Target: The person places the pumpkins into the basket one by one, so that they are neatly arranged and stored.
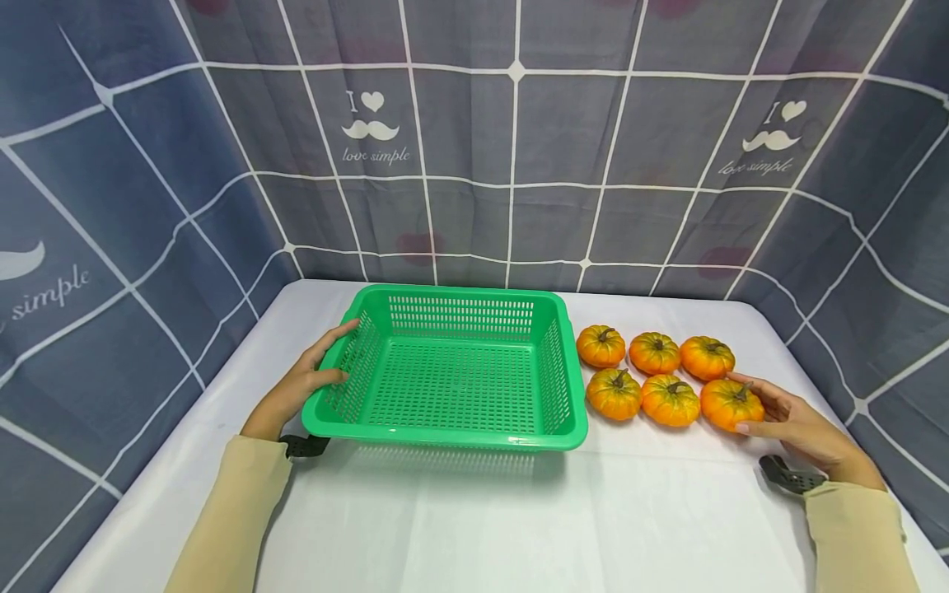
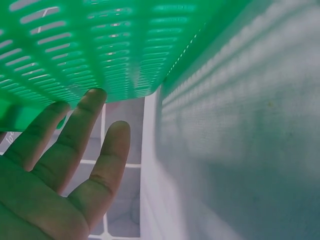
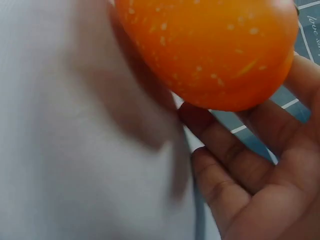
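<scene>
A green slotted plastic basket (image 1: 460, 439), with nothing inside, stands left of the middle of the white table. My left hand (image 1: 306, 380) holds its left side, thumb over the rim; in the left wrist view several fingers (image 2: 92, 105) extend along the outside of the slotted wall (image 2: 120, 60). At the right, my right hand (image 1: 804, 424) holds the nearest right orange pumpkin (image 1: 730, 403), thumb at its front and fingers behind. The right wrist view shows that pumpkin's speckled underside (image 3: 215, 55), with two fingers curled below it.
Several more small pumpkins (image 1: 655, 352) sit in two rows between the basket and my right hand. A white cloth (image 1: 474, 519) covers the table. Grey checked curtains (image 1: 474, 148) hang behind it and along both sides.
</scene>
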`<state>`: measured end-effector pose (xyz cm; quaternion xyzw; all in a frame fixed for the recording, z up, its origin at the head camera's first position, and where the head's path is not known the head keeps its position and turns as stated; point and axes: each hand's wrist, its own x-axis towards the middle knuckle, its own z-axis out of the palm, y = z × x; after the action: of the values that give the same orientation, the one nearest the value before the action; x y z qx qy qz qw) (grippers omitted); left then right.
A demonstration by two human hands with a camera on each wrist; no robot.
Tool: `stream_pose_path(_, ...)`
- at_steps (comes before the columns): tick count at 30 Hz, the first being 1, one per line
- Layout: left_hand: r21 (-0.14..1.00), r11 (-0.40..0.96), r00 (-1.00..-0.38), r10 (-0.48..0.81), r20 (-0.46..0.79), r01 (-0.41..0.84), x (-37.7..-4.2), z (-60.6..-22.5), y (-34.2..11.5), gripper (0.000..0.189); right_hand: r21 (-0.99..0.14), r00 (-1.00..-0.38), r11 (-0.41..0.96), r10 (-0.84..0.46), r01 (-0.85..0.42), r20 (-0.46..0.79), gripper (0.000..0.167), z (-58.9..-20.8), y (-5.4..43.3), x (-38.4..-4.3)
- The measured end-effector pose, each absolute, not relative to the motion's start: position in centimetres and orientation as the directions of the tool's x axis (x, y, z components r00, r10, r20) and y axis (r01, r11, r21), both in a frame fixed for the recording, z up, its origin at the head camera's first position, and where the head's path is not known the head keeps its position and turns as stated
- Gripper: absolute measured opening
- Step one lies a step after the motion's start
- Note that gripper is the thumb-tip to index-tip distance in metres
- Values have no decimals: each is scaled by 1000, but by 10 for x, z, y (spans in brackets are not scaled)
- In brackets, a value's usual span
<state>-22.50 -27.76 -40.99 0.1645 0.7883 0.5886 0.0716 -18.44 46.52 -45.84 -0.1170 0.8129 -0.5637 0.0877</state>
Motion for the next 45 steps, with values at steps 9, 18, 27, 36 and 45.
stream_pose_path(9,939,264,-932,342,121,219,-226,-414,-279,88,-877,-962,453,-271,-158,34,74,-443,462,-185)
stream_pose_path(18,944,257,-940,320,120,208,-227,-418,-277,89,-809,-973,564,-226,-167,43,70,-424,454,-182)
stream_pose_path(27,938,257,-938,312,148,234,-228,-419,-276,91,-790,-977,582,-186,-192,101,72,-413,445,-179)
stream_pose_path(36,938,248,-939,304,160,240,-228,-419,-276,91,-794,-970,562,-200,-232,141,74,-402,434,-179)
stream_pose_path(45,935,258,-939,306,158,242,-229,-420,-275,91,-806,-942,500,-265,-317,206,73,-393,418,-181)
